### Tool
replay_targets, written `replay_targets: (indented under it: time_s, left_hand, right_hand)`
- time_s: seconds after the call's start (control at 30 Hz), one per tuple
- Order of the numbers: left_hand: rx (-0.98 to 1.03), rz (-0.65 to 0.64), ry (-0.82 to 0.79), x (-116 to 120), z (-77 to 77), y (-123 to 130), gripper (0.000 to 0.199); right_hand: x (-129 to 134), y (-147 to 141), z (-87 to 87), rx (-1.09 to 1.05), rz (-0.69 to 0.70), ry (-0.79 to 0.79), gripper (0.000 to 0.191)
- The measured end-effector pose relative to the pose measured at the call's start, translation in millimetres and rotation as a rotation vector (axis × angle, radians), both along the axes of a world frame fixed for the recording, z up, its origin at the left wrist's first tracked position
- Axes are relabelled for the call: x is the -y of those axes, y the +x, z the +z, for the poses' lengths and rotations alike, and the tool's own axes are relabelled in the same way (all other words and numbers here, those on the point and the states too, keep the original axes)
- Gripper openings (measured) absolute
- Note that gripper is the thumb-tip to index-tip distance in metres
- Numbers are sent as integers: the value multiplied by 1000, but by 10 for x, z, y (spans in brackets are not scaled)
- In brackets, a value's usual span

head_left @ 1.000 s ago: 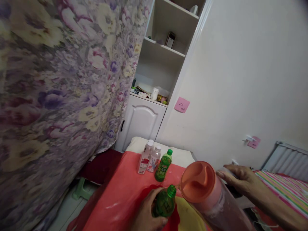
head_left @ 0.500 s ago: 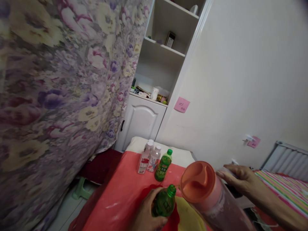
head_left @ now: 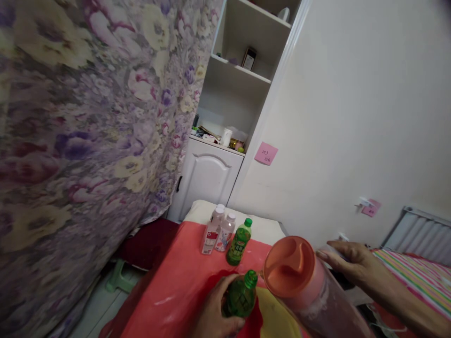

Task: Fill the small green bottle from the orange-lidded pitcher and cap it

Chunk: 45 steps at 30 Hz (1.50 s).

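My left hand (head_left: 214, 312) is wrapped round a green plastic bottle (head_left: 240, 298), which is uncapped and leans slightly to the right. In my right hand (head_left: 347, 260) is the handle of a clear pitcher (head_left: 331, 300) with an orange lid (head_left: 289, 266). The pitcher is tipped toward the bottle, its spout at the bottle's mouth; a little liquid seems to run between them. Below them lie something red and something yellow (head_left: 276, 317), partly hidden. Just beyond stands a capped green bottle (head_left: 239, 241), beside clear bottles with white caps (head_left: 211, 232).
A red cloth (head_left: 165, 286) covers the table. Behind it are a white cabinet (head_left: 211, 173) with shelves and a wall with pink notes (head_left: 266, 153). A floral curtain (head_left: 105, 117) hangs at left, above a green stool (head_left: 120, 277). A striped bedspread (head_left: 419, 277) lies at right.
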<state>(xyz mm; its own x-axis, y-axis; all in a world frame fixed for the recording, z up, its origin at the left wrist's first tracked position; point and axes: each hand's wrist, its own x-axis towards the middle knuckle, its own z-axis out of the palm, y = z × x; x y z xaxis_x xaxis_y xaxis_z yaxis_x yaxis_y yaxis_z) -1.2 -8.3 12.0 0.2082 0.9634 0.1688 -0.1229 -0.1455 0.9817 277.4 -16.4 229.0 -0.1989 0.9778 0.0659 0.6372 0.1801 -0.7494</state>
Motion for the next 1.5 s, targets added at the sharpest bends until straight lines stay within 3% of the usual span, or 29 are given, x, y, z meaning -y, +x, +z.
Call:
replay_targets:
  time_s: [1.5]
  left_hand:
    - [-28, 15, -15, 19, 21, -7, 79]
  right_hand:
    - [24, 9, 45, 98, -13, 47, 59]
